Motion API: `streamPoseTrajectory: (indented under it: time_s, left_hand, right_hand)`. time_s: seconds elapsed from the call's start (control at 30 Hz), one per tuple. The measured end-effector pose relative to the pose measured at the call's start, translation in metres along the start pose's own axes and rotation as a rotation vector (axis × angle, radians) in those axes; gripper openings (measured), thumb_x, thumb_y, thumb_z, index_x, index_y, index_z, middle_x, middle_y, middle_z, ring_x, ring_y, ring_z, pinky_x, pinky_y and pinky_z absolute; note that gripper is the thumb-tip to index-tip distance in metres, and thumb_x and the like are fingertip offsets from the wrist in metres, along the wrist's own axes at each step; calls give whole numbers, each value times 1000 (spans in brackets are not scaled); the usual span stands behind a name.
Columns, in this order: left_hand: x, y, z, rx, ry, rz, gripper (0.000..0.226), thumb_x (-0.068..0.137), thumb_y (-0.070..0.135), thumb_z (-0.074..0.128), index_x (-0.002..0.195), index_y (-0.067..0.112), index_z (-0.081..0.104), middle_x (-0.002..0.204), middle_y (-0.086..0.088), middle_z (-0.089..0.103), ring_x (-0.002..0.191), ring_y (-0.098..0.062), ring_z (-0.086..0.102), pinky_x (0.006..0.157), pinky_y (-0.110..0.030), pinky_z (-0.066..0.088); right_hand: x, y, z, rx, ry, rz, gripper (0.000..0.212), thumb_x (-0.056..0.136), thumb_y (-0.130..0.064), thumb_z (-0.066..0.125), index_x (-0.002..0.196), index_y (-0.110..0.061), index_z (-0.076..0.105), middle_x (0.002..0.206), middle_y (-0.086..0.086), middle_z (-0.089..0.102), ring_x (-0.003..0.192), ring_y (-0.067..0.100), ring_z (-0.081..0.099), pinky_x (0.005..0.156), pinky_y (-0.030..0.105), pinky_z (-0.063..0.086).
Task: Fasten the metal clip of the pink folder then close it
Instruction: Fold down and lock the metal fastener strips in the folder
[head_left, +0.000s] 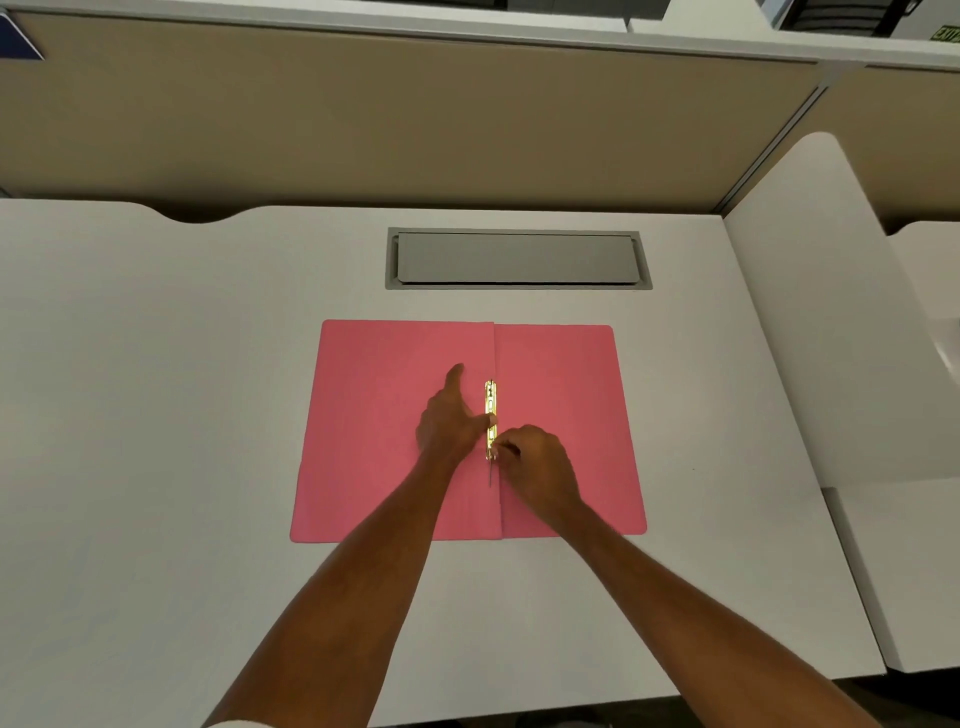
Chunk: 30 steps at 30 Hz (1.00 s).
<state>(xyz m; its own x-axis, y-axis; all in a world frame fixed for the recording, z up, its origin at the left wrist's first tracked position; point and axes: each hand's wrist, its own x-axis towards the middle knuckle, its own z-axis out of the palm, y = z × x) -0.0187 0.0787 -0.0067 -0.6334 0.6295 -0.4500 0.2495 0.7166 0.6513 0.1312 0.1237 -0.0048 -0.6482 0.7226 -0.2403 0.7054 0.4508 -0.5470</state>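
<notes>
The pink folder (561, 395) lies open and flat on the white desk, both covers spread. Along its centre fold runs the gold metal clip (490, 400). A thin metal prong sticks out toward me from the clip's near end. My left hand (451, 415) rests flat on the left cover, fingers spread, with its thumb pressing on the middle of the clip. My right hand (535, 460) is curled on the right cover and pinches the near end of the clip with its fingertips.
A grey cable hatch (517, 258) is set into the desk (156, 389) just beyond the folder. A beige partition wall stands behind the desk. A white side panel (831, 312) rises at the right, with another desk surface past it.
</notes>
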Motion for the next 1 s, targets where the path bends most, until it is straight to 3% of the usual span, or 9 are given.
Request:
streamPoseTrajectory:
  time_s: [0.07,0.17,0.23,0.3,0.37,0.47,0.8,1.0]
  left_hand:
    - [0,0,0,-6,-2,-9,104,83,39,90,166,26,29,125,-17,73,113,-39,71,99,-55,60]
    - [1,1,0,-3,7,-17,102,85,40,87,167,26,27,129,-16,73,116,-38,71,99,-55,61]
    - [3,1,1,6,2,-13,101,87,38,86,167,25,26,129,-16,74,116,-39,72,99,-56,61]
    - [4,0,3,13,-3,-8,102,87,36,86,167,25,25,130,-15,74,118,-39,72,99,-56,61]
    - [5,-1,4,13,-6,-6,104,86,36,88,168,25,25,128,-15,74,116,-38,72,98,-55,62]
    - [8,-3,5,32,-2,-22,107,83,36,90,167,28,25,124,-16,73,113,-38,71,94,-54,62]
    - [12,-4,9,46,5,-45,108,82,41,91,167,31,25,128,-13,73,115,-37,71,94,-52,63]
    - [13,-4,9,48,11,-38,105,84,40,89,167,30,25,131,-12,73,115,-37,71,94,-51,63]
  right_hand:
    - [17,-7,-9,-44,34,-64,24,101,-14,64,122,-17,75,108,10,72,94,31,72,78,48,61]
    - [42,-19,-19,-143,41,-163,64,98,-6,69,156,-19,46,141,14,60,108,32,72,79,49,67]
    - [59,-24,-25,-230,5,-224,79,93,1,71,161,-22,37,149,13,53,110,33,72,77,49,67]
    - [76,-26,-32,-316,-45,-295,69,91,3,69,154,-21,49,143,11,57,107,33,71,77,47,65]
    - [91,-26,-38,-426,-124,-344,42,95,0,66,133,-15,68,127,10,64,103,32,71,79,44,62]
    - [108,-28,-45,-502,-196,-332,18,95,-3,66,107,-12,77,108,8,70,96,29,71,78,39,58]
    - [130,-39,-43,-511,-234,-218,15,94,-15,74,107,-11,79,106,10,77,94,29,73,84,43,63]
    - [135,-50,-35,-528,-229,-74,27,87,-19,76,110,-7,70,100,11,71,92,34,72,80,39,60]
